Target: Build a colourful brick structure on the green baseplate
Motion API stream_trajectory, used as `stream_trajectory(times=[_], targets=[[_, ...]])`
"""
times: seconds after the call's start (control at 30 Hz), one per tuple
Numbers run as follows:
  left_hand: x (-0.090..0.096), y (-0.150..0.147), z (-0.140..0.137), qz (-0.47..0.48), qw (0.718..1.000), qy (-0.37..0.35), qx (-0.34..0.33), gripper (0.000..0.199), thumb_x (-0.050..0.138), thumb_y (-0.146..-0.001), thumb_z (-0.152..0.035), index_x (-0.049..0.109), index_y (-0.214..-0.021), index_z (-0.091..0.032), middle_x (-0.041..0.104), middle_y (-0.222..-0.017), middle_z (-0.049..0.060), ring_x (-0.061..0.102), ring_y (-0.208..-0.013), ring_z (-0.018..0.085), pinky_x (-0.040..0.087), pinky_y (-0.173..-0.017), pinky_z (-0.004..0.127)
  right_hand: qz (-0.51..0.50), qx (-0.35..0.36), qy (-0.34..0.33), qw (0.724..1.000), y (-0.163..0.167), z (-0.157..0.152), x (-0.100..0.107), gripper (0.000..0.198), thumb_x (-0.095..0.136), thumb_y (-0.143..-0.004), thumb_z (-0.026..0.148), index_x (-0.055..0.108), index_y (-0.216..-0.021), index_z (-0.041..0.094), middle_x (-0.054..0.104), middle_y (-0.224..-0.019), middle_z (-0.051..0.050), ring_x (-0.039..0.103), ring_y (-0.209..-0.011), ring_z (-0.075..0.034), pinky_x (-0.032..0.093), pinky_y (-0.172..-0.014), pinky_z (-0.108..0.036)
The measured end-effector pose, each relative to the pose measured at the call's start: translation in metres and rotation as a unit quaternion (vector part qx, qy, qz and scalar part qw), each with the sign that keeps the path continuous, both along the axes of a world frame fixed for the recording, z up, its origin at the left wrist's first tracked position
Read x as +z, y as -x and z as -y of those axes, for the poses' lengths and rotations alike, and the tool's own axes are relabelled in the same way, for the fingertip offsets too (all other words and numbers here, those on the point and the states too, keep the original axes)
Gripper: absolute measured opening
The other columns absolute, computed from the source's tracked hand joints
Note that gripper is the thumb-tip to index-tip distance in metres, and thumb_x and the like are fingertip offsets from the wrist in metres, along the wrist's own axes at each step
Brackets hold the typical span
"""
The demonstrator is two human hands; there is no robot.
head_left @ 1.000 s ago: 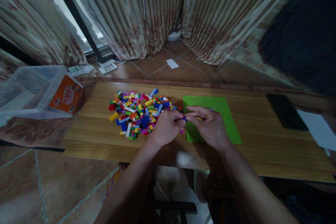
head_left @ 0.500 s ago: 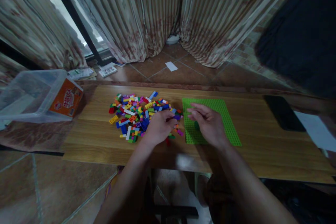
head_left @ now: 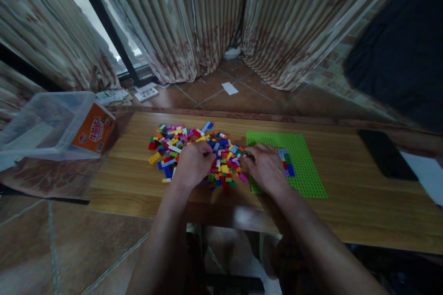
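My left hand is over the pile of colourful toy bricks, its fingers curled down together. Whatever is in that grip is hidden from me. My right hand reaches across the left part of the green baseplate. Its thumb and forefinger are a little apart at the pile's right edge, and no brick shows between them. Just right of this hand, a small block of joined blue, red and green bricks sits on the baseplate, partly covered by the hand.
A clear plastic bin with an orange label stands off the left end of the wooden table. At the right lie a dark flat phone or tablet and white paper. Striped curtains hang beyond.
My left hand has moved left over the bricks. My right hand has shifted lower and towards the pile, uncovering the joined bricks on the baseplate. The view has shifted slightly.
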State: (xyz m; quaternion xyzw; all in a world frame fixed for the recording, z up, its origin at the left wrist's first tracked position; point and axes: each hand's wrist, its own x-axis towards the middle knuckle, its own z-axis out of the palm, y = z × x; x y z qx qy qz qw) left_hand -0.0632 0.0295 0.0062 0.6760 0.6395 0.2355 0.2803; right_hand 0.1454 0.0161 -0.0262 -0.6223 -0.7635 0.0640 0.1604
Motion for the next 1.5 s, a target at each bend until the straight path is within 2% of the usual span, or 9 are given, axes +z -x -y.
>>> stream_trajectory(times=[0.33,0.5,0.57,0.7,0.9,1.0,1.1,1.33,1.5], targets=[[0.003,0.003,0.001,0.051,0.998,-0.045,-0.011,0.013,0.055,-0.077,-0.016,0.067,-0.071,-0.015,0.065,-0.067,0.002,0.057,-0.064,0.014,0.039,-0.061,0.025,-0.018,0.009,0.000,1.000,0.005,-0.002,-0.002,0.015,0.057,-0.086,0.026,0.070,-0.088,0.018,0.067,-0.091,-0.009,0.058,-0.090,-0.025,0.044,-0.086,-0.040],[0.003,-0.018,0.008,0.187,0.981,0.011,-0.039,0.022,0.053,-0.086,-0.028,0.066,-0.072,-0.015,0.060,-0.061,-0.001,0.051,-0.056,0.011,0.036,-0.055,0.022,-0.166,0.021,-0.032,0.985,0.003,0.006,0.013,0.014,0.059,-0.087,0.031,0.068,-0.089,0.020,0.067,-0.089,-0.006,0.060,-0.088,-0.023,0.046,-0.083,-0.038],[0.004,-0.030,0.012,0.281,0.954,0.091,-0.047,0.030,0.052,-0.088,-0.035,0.064,-0.068,-0.015,0.059,-0.060,-0.001,0.050,-0.053,0.010,0.035,-0.051,0.021,-0.243,0.049,-0.031,0.968,0.004,0.012,0.021,0.013,0.060,-0.087,0.032,0.067,-0.091,0.022,0.067,-0.088,-0.003,0.060,-0.086,-0.019,0.046,-0.079,-0.035],[0.003,-0.044,0.016,0.447,0.863,0.233,-0.013,0.030,0.061,-0.082,-0.042,0.064,-0.071,-0.014,0.061,-0.063,0.000,0.052,-0.050,0.008,0.034,-0.045,0.019,-0.300,0.086,-0.029,0.950,0.006,0.020,0.032,0.011,0.060,-0.088,0.031,0.067,-0.092,0.024,0.066,-0.087,-0.001,0.060,-0.084,-0.017,0.046,-0.077,-0.032],[-0.003,-0.053,0.017,0.601,0.755,0.262,0.036,0.032,0.083,-0.061,-0.036,0.067,-0.072,-0.011,0.058,-0.061,-0.001,0.046,-0.049,0.003,0.029,-0.042,0.015,-0.293,0.068,-0.066,0.951,0.007,0.022,0.031,0.017,0.058,-0.090,0.032,0.070,-0.099,0.024,0.069,-0.092,-0.004,0.062,-0.090,-0.019,0.049,-0.081,-0.035],[-0.004,-0.059,0.017,0.637,0.720,0.268,0.070,0.033,0.086,-0.059,-0.033,0.068,-0.074,-0.011,0.060,-0.064,-0.001,0.048,-0.050,0.002,0.033,-0.043,0.014,-0.313,0.039,-0.074,0.946,0.008,0.023,0.028,0.019,0.059,-0.089,0.033,0.071,-0.101,0.025,0.070,-0.094,-0.004,0.064,-0.088,-0.019,0.050,-0.081,-0.035],[-0.003,-0.063,0.018,0.637,0.717,0.267,0.092,0.030,0.086,-0.060,-0.032,0.069,-0.074,-0.011,0.064,-0.067,0.001,0.053,-0.052,0.003,0.039,-0.046,0.014,-0.344,0.016,-0.076,0.936,0.009,0.022,0.025,0.019,0.057,-0.089,0.031,0.072,-0.100,0.025,0.071,-0.093,-0.004,0.066,-0.086,-0.018,0.052,-0.079,-0.034],[-0.004,-0.070,0.019,0.617,0.752,0.211,0.102,0.031,0.085,-0.060,-0.035,0.070,-0.070,-0.010,0.065,-0.062,0.001,0.058,-0.052,0.006,0.047,-0.051,0.017,-0.426,-0.043,-0.043,0.903,0.011,0.021,0.020,0.014,0.064,-0.084,0.030,0.075,-0.090,0.025,0.075,-0.092,-0.003,0.068,-0.085,-0.018,0.053,-0.079,-0.035],[-0.003,-0.071,0.020,0.632,0.739,0.214,0.095,0.033,0.088,-0.056,-0.034,0.071,-0.073,-0.011,0.067,-0.064,0.002,0.061,-0.056,0.008,0.048,-0.052,0.018,-0.533,-0.076,0.012,0.842,0.012,0.018,0.021,0.010,0.072,-0.076,0.029,0.074,-0.083,0.023,0.075,-0.082,-0.001,0.068,-0.074,-0.016,0.054,-0.072,-0.031]])
